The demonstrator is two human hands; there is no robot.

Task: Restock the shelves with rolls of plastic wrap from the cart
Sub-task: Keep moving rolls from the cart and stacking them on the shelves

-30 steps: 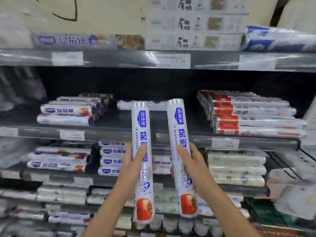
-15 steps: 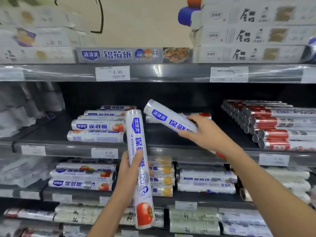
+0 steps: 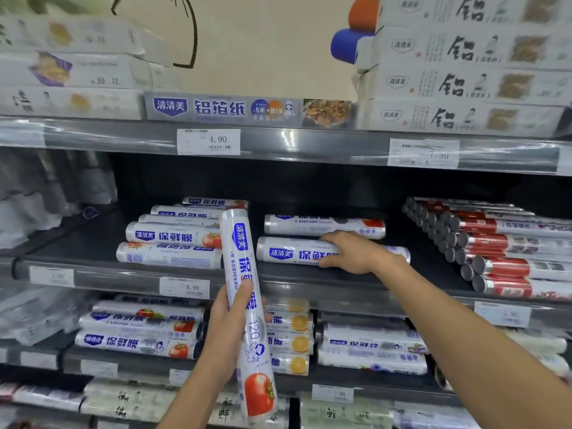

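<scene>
Head view: right grip (image 3: 349, 249) clamped round a wrap roll (image 3: 288, 252) lying crosswise on the mid shelf (image 3: 309, 275), just in front of another roll (image 3: 325, 226), near the front lip. Left grip (image 3: 229, 323) clamped on a second roll (image 3: 240, 243), held upright, its top end in front of the shelf. Risk: roll's round w/ no visible stop at the lip, so a careless release may let it roll off; upright roll's top could knock the left stack (image 3: 173, 236).

The upright roll (image 3: 255, 332) in the left fingers (image 3: 243, 295) is white with blue lettering and a red tomato below them; the shelf roll (image 3: 288, 252) under the right fingers (image 3: 334, 238) is white and blue too.
</scene>
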